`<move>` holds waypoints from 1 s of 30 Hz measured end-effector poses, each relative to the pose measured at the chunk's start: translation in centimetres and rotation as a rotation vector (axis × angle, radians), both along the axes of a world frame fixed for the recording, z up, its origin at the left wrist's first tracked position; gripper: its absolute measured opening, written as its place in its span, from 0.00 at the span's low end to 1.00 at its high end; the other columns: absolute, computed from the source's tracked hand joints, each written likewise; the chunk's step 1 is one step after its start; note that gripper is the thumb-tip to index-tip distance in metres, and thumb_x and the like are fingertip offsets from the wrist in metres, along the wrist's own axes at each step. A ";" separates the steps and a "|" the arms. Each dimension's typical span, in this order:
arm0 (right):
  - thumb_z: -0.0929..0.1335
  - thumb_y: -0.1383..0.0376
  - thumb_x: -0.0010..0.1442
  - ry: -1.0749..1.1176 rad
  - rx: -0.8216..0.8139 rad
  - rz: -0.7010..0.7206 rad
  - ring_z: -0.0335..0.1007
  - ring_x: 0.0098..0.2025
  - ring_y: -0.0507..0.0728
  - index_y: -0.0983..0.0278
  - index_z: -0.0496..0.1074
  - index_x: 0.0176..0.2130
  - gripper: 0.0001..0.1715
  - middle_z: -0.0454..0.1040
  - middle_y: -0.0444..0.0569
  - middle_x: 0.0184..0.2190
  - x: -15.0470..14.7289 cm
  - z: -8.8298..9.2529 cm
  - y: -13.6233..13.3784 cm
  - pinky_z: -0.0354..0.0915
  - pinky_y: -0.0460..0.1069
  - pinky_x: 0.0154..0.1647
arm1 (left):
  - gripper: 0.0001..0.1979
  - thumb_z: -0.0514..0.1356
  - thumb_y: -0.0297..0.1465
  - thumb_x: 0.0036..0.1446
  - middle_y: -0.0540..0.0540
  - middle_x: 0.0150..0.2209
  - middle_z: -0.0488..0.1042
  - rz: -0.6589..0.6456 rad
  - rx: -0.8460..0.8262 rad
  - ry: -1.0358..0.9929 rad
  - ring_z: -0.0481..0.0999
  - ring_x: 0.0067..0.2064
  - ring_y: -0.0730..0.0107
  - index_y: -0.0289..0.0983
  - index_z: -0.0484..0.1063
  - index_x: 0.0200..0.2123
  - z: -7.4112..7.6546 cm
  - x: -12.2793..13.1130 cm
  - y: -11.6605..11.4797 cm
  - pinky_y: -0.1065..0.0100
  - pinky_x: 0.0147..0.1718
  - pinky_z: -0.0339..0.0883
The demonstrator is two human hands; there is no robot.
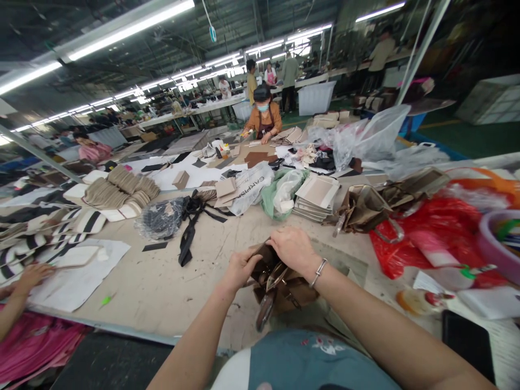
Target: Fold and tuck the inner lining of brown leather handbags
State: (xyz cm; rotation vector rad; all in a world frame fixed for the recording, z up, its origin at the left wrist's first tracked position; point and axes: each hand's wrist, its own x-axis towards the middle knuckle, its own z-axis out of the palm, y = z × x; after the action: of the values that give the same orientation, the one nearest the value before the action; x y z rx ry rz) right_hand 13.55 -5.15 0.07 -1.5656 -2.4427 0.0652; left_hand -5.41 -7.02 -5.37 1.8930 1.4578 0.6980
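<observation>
A brown bag (304, 295) sits at the near edge of the table (162, 287), seemingly well assembled, its handle (265, 312) and metal fittings (291, 299) attached. The left hand (239, 267) and right hand (294, 249) each pinch its upper edge; what remains undone cannot be told. Beyond lie similar brown pieces (365, 205) beside stacked panels (316, 196).

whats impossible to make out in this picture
All in the head view:
- Inside of the brown bag: mostly blocked by the left hand, right hand and its own folds.
- Far side of the purple basin: cut off by the right edge.
- Rest of the pink-clad co-worker at lower left: cut off by the left edge.
- What the distant workers handle: too small and blurred.
</observation>
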 end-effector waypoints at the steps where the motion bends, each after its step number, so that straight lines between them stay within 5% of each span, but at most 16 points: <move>1: 0.63 0.59 0.62 -0.003 -0.007 -0.001 0.70 0.37 0.57 0.64 0.74 0.33 0.15 0.76 0.52 0.32 0.0 0.0 0.0 0.59 0.49 0.38 | 0.14 0.56 0.37 0.55 0.47 0.32 0.79 0.004 -0.039 -0.035 0.75 0.35 0.66 0.35 0.77 0.38 0.0 0.0 0.0 0.67 0.39 0.69; 7: 0.61 0.59 0.63 -0.010 -0.007 0.004 0.70 0.37 0.57 0.64 0.73 0.33 0.16 0.76 0.51 0.33 0.2 0.1 0.2 0.59 0.49 0.38 | 0.25 0.63 0.34 0.47 0.46 0.43 0.77 -0.007 -0.186 -0.243 0.75 0.43 0.62 0.35 0.71 0.51 0.1 -0.4 0.0 0.65 0.45 0.69; 11: 0.62 0.59 0.63 0.001 -0.005 -0.005 0.71 0.37 0.57 0.64 0.73 0.33 0.16 0.76 0.52 0.32 0.2 -0.1 0.2 0.59 0.49 0.38 | 0.16 0.56 0.36 0.56 0.47 0.37 0.79 -0.018 -0.094 -0.096 0.76 0.37 0.65 0.35 0.75 0.43 0.2 -0.5 -0.1 0.68 0.38 0.70; 17: 0.63 0.59 0.62 0.025 0.027 0.003 0.70 0.37 0.57 0.65 0.74 0.32 0.15 0.76 0.52 0.31 0.1 -0.3 0.1 0.58 0.49 0.39 | 0.16 0.53 0.36 0.58 0.48 0.28 0.77 -0.028 -0.011 0.020 0.73 0.30 0.69 0.34 0.76 0.40 0.1 -0.6 -0.2 0.71 0.30 0.67; 24: 0.63 0.60 0.62 0.031 0.040 0.007 0.70 0.37 0.57 0.64 0.73 0.31 0.14 0.76 0.50 0.32 0.5 -0.2 0.1 0.58 0.50 0.39 | 0.18 0.50 0.37 0.61 0.47 0.38 0.78 -0.201 0.003 0.041 0.75 0.38 0.66 0.37 0.70 0.50 1.2 -1.5 -0.8 0.70 0.38 0.67; 30: 0.64 0.60 0.61 0.054 0.046 0.020 0.70 0.37 0.57 0.64 0.73 0.31 0.13 0.76 0.50 0.31 0.6 -0.2 -0.1 0.58 0.49 0.38 | 0.18 0.49 0.37 0.62 0.46 0.32 0.78 -0.063 0.072 0.112 0.75 0.32 0.68 0.36 0.73 0.46 0.3 -1.5 -1.7 0.70 0.34 0.68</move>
State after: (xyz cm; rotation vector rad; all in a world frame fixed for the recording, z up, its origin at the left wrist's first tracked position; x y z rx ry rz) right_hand 14.14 -5.29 -0.14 -1.5009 -2.4012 0.0532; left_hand -6.89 -8.68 -5.03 2.0525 1.4521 0.6315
